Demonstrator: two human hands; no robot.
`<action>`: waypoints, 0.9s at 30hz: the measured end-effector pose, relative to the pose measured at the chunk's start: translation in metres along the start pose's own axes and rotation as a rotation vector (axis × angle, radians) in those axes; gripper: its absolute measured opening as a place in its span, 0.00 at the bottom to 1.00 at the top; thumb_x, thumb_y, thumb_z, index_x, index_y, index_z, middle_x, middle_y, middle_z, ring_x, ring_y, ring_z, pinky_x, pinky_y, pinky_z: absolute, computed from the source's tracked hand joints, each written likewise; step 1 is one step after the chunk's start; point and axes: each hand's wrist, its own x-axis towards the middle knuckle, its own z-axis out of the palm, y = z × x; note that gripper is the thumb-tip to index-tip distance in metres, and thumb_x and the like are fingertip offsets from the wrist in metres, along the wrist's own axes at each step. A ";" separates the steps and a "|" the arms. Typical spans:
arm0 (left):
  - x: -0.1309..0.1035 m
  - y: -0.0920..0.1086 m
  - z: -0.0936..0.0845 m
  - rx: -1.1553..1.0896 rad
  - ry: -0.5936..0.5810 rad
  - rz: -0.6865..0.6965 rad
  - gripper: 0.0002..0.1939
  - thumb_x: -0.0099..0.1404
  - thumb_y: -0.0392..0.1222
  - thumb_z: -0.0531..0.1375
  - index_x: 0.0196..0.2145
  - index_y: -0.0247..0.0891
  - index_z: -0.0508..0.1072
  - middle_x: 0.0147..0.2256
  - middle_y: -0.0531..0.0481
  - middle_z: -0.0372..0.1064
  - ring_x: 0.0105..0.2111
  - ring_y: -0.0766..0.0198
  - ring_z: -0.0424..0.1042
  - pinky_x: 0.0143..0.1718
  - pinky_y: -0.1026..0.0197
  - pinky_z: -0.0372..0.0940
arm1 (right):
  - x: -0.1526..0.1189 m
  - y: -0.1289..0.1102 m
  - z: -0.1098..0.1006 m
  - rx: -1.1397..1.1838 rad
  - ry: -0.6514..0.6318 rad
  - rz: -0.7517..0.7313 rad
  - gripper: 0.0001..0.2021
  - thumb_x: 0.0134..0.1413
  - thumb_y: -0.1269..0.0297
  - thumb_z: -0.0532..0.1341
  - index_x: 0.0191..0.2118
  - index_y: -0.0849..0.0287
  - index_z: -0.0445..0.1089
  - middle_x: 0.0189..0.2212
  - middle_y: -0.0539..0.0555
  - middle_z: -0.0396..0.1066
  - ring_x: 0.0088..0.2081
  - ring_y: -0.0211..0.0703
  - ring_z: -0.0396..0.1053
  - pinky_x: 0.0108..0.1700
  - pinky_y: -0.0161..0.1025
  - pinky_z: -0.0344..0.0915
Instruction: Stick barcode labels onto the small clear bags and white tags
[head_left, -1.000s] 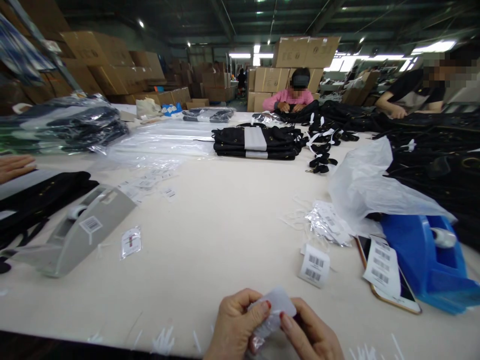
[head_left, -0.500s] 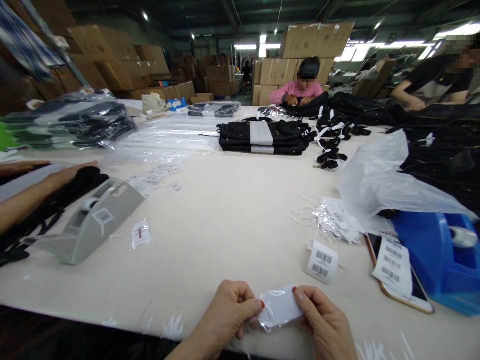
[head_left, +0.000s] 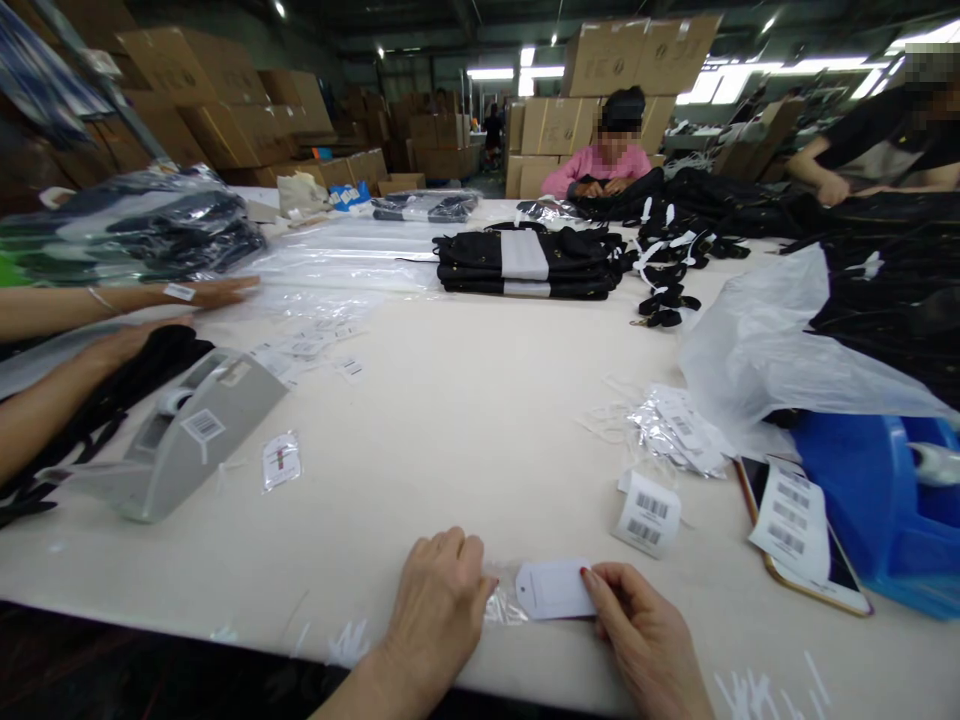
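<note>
At the near edge of the table, my right hand (head_left: 645, 625) pinches the right end of a white hang tag (head_left: 556, 588) between thumb and finger. The tag has a small hole at its left end and a printed outline. My left hand (head_left: 439, 600) is closed on a crinkled clear plastic sleeve (head_left: 507, 603), which lies just left of the tag. Whether the tag's end is still inside the sleeve I cannot tell. Beyond my right hand lies a curled strip of barcode labels (head_left: 648, 512), and behind it a pile of tags in clear sleeves (head_left: 679, 430).
A blue tape dispenser (head_left: 870, 500) and a phone (head_left: 847, 590) under barcode labels (head_left: 791, 525) are at right. At left stands a grey tape dispenser (head_left: 202, 430), near a co-worker's arms (head_left: 82, 385). Folded black bags (head_left: 525, 262) lie farther back. A person in pink (head_left: 600, 170) sits opposite.
The white tag now shows bare, where it was covered by the shiny clear sleeve before. My left hand has moved slightly left with the sleeve. At left, a co-worker's arm has reached across the table.
</note>
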 end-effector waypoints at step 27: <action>0.016 0.056 -0.007 -1.252 -0.250 -0.092 0.11 0.51 0.42 0.60 0.32 0.34 0.72 0.30 0.47 0.70 0.30 0.62 0.67 0.33 0.63 0.63 | -0.015 -0.037 -0.010 0.472 0.093 -0.064 0.21 0.41 0.56 0.64 0.43 0.54 0.60 0.22 0.48 0.68 0.24 0.39 0.66 0.27 0.35 0.65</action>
